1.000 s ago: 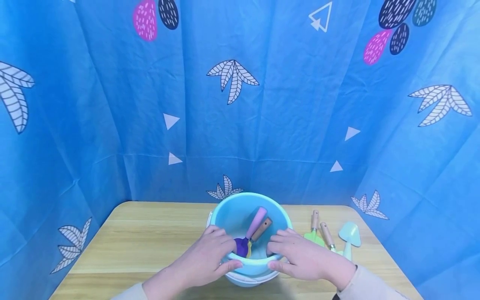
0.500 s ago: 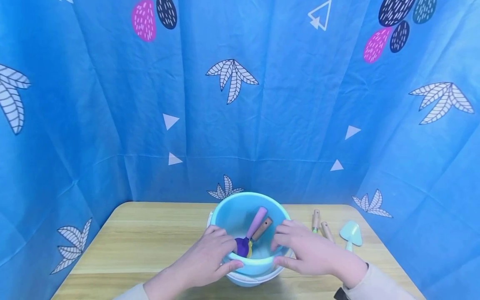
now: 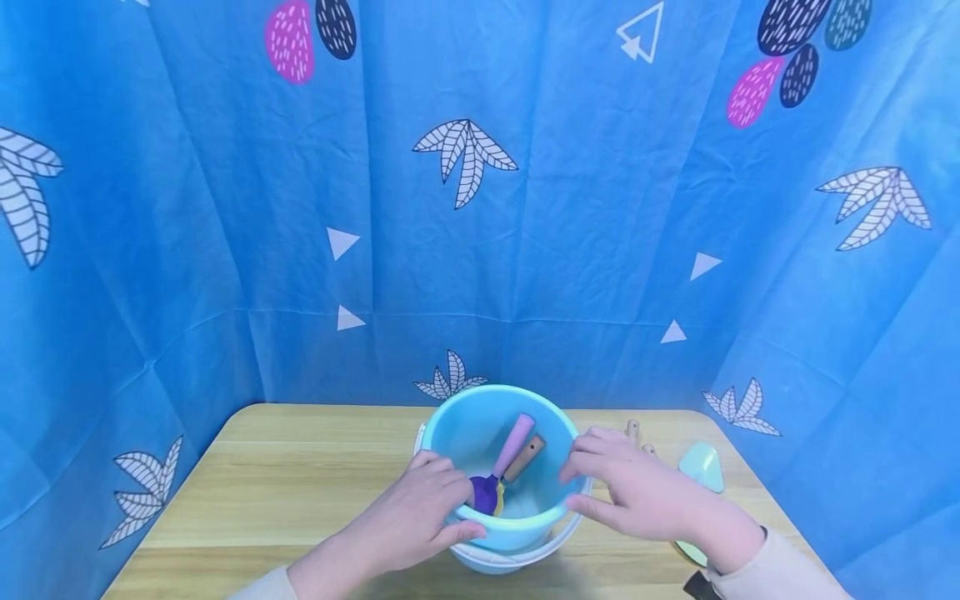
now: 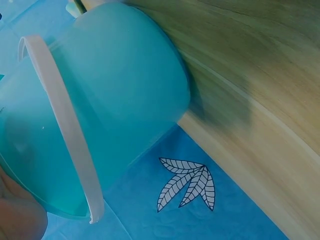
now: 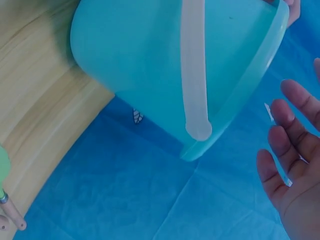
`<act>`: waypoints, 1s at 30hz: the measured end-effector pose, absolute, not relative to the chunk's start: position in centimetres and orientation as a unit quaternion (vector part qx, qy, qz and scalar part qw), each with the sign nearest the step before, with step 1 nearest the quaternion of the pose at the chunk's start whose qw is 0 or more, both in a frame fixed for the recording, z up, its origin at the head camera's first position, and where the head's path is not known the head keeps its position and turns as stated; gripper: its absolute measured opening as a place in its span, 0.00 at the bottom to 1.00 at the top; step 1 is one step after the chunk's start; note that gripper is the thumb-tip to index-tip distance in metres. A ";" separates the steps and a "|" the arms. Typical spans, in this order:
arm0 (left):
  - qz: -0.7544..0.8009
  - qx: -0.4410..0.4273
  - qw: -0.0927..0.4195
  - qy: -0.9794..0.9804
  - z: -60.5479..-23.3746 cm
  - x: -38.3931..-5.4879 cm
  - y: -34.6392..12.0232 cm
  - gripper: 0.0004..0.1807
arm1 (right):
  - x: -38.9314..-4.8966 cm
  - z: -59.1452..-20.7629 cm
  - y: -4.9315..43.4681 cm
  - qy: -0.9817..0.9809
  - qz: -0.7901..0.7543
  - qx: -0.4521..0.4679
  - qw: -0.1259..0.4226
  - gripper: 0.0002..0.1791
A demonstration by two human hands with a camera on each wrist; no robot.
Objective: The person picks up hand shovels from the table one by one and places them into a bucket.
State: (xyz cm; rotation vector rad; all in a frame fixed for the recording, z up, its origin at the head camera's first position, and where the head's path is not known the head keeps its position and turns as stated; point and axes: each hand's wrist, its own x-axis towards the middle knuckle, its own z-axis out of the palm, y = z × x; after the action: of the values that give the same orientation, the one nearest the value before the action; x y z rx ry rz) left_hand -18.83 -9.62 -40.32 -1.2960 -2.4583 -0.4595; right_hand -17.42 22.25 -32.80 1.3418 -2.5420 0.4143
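Thumb (image 3: 467, 532) outside, fingers (image 3: 456, 493) inside, my left hand (image 3: 411, 515) clamps the near-left rim of the blue bucket (image 3: 521, 536), which stands mouth up on the table (image 3: 330, 467), its long axis upright. Only the head view shows me its contents: a purple scoop (image 3: 515, 445), handle slanting up and away to the right, beside a yellow tool (image 3: 527, 457) with a wooden handle. Farther right, my right hand (image 3: 637, 493) hangs with fingers parted, which the right wrist view shows clear of the rim.
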 end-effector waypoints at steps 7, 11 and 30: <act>-0.158 -0.453 0.158 -0.863 -40.3 -18.8 -9.6 0.18 | -17.5 -32.5 23.4 -0.886 0.137 0.424 0.127 0.06; -0.163 -0.450 0.151 -0.865 -40.3 -18.8 -9.6 0.18 | -17.7 -32.4 24.1 -0.895 0.141 0.406 0.120 0.09; -0.163 -0.446 0.142 -0.868 -40.1 -18.8 -9.5 0.20 | -19.6 -34.5 28.2 -0.936 0.133 0.314 0.087 0.08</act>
State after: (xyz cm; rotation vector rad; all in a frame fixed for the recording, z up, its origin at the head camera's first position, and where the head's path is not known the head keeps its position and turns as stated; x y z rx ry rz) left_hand -18.76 -9.50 -40.10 -1.2879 -2.5068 -0.4708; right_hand -19.59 28.24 -34.52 0.9364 -2.7880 0.3952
